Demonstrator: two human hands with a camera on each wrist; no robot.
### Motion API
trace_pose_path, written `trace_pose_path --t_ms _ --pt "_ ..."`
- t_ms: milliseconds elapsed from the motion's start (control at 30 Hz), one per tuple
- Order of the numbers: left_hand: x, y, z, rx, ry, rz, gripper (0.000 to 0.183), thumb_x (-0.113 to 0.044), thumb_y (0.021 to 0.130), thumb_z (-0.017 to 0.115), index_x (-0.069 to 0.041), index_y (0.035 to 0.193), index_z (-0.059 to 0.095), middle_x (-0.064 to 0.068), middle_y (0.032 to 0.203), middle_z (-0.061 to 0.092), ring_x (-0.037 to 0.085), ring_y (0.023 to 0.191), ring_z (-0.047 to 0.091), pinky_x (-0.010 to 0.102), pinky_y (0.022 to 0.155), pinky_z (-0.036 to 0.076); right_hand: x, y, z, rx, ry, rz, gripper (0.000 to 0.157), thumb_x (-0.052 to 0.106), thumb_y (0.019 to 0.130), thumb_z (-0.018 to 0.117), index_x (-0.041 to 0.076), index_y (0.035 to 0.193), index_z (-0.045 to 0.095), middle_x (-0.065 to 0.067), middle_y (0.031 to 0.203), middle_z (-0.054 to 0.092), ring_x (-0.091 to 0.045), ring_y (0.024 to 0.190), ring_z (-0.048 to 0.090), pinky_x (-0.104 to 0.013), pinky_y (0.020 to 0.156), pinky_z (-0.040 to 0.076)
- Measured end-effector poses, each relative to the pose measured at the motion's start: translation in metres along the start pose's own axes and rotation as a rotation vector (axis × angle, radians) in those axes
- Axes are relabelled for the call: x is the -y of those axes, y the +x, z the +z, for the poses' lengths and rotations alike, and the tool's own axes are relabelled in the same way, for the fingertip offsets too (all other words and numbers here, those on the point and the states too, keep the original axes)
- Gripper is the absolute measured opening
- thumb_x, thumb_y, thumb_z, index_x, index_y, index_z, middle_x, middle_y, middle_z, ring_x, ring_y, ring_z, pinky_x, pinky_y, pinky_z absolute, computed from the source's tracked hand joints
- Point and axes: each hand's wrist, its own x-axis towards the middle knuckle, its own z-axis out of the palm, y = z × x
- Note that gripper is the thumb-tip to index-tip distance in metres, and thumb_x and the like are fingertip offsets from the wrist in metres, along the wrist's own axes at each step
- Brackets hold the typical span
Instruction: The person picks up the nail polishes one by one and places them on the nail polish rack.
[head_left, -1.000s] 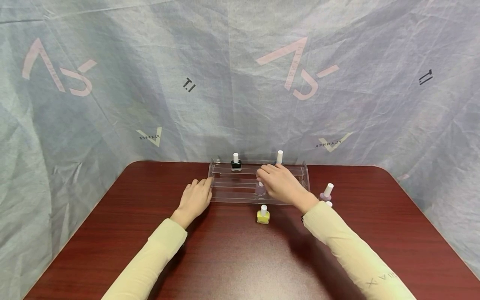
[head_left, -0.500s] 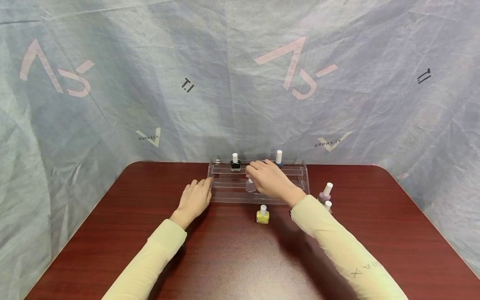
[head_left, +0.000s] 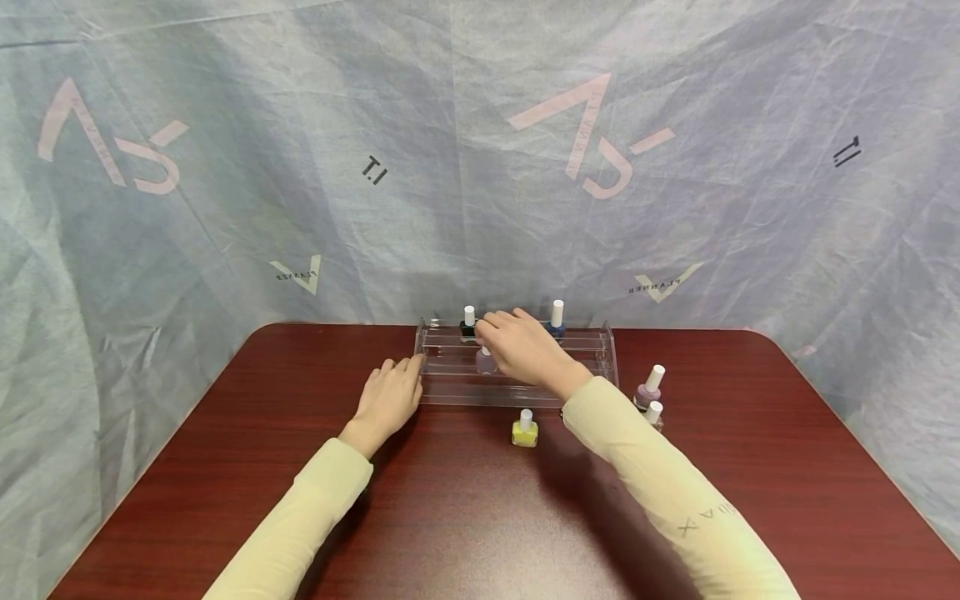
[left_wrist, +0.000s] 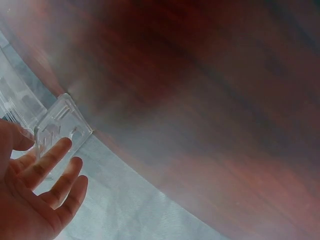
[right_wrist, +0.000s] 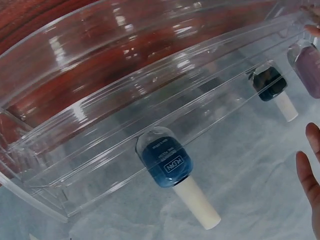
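Observation:
A clear stepped acrylic rack (head_left: 450,392) stands at the table's back. My left hand (head_left: 387,396) touches its left end; in the left wrist view the fingers (left_wrist: 62,187) are spread and fairly straight beside the side panel (left_wrist: 65,122). My right hand (head_left: 521,346) pinches a mauve nail polish bottle (head_left: 486,361) by its cap, over the rack's middle step. On the top step stand a black nail polish bottle (right_wrist: 269,82), partly behind the right hand in the head view, and a blue one (right_wrist: 167,160) to the right.
A yellow nail polish bottle (head_left: 525,432) stands on the table (head_left: 420,517) in front of the rack. Right of the rack are a mauve bottle (head_left: 649,390) and another white-capped bottle (head_left: 655,412), partly behind the right sleeve. A grey cloth (head_left: 420,233) hangs behind the table.
The right hand has moved left along the rack with the mauve bottle, toward the black one. More of the blue bottle now shows. The left hand has stayed at the rack's left end.

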Motion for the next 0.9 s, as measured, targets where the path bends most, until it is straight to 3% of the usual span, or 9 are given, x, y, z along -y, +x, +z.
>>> trace_pose_path --t_ms 500,900 --pt "-0.001 0.001 0.000 -0.019 -0.011 0.000 0.036 -0.016 0.088 0.053 -0.007 0.123 0.052 0.009 0.106 0.065 0.030 0.091 0.057 0.041 0.070 0.047 -0.003 0.016 0.008 0.076 0.016 0.048 0.012 0.016 0.094 0.048 0.013 0.083 0.051 0.001 0.079 0.055 -0.015 0.075 0.055 -0.031 0.064 0.037" --pt "0.000 0.000 -0.001 0.003 0.000 -0.004 0.037 -0.017 0.089 0.051 -0.008 0.125 0.051 0.009 0.106 0.064 0.030 0.092 0.057 0.041 0.071 0.047 -0.002 0.029 0.021 0.158 0.005 0.088 0.009 0.018 0.094 0.048 0.014 0.088 0.053 0.001 0.084 0.057 -0.016 0.086 0.058 -0.035 0.075 0.044"
